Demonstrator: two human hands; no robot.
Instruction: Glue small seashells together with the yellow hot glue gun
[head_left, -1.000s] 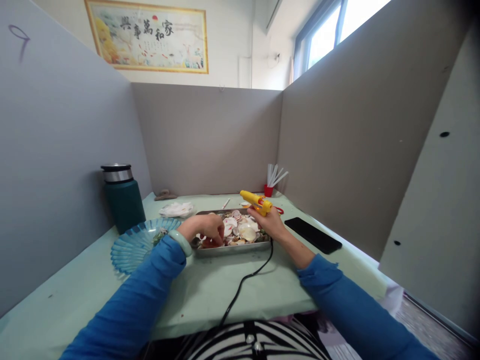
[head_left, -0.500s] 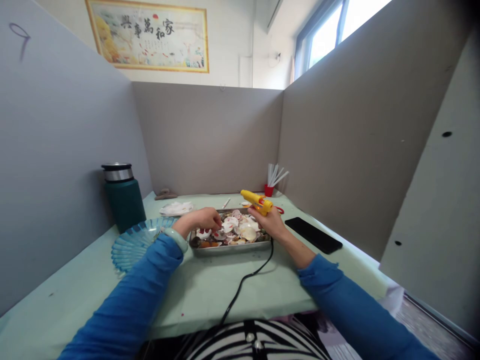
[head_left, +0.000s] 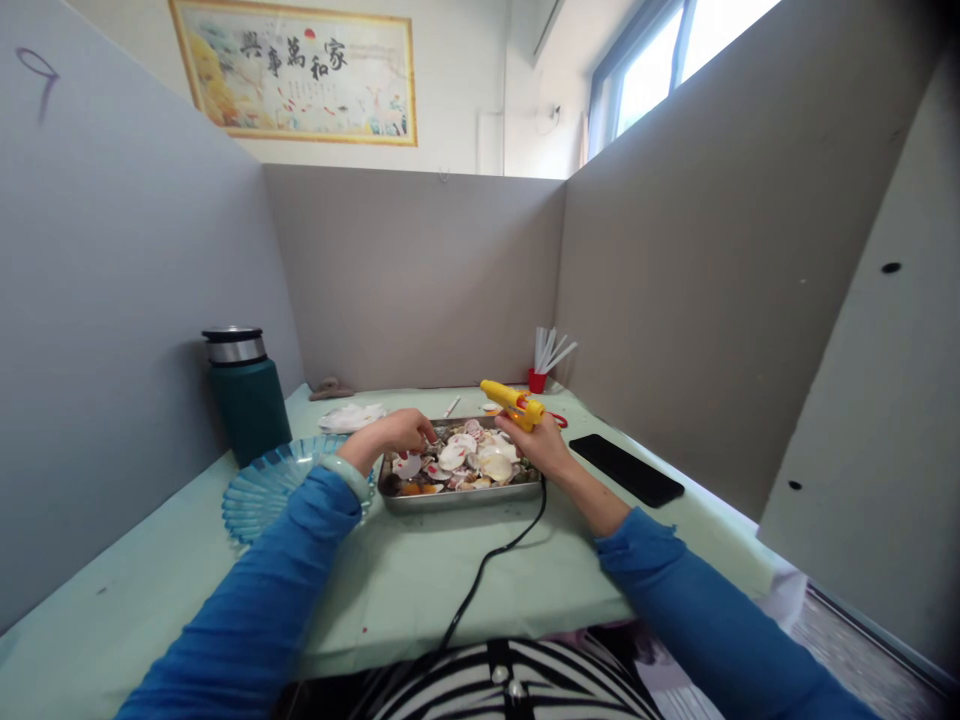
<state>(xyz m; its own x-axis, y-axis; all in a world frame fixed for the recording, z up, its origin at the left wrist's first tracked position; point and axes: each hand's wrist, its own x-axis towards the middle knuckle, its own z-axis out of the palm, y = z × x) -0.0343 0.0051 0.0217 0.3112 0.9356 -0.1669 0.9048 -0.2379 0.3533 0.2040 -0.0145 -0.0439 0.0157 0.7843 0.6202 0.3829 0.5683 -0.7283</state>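
Observation:
A metal tray [head_left: 459, 497] full of seashells [head_left: 480, 462] sits on the pale green table. My right hand [head_left: 541, 444] grips a yellow glue gun [head_left: 513, 403] above the tray's right end, nozzle pointing left; its black cord [head_left: 480, 580] trails toward me. My left hand [head_left: 396, 432] hovers over the tray's far left corner with its fingers curled together; what they pinch, if anything, is too small to see. A pale bangle [head_left: 347, 473] rings that wrist.
A blue scalloped glass plate [head_left: 268, 487] lies left of the tray, a dark green flask [head_left: 244, 392] behind it. A black phone [head_left: 626, 468] lies right. A red cup with white sticks [head_left: 540, 368] stands at the back. Grey partitions enclose three sides.
My left hand has lifted out of the shells at the tray's near left and drawn back to its far left corner. The right hand and glue gun have stayed put.

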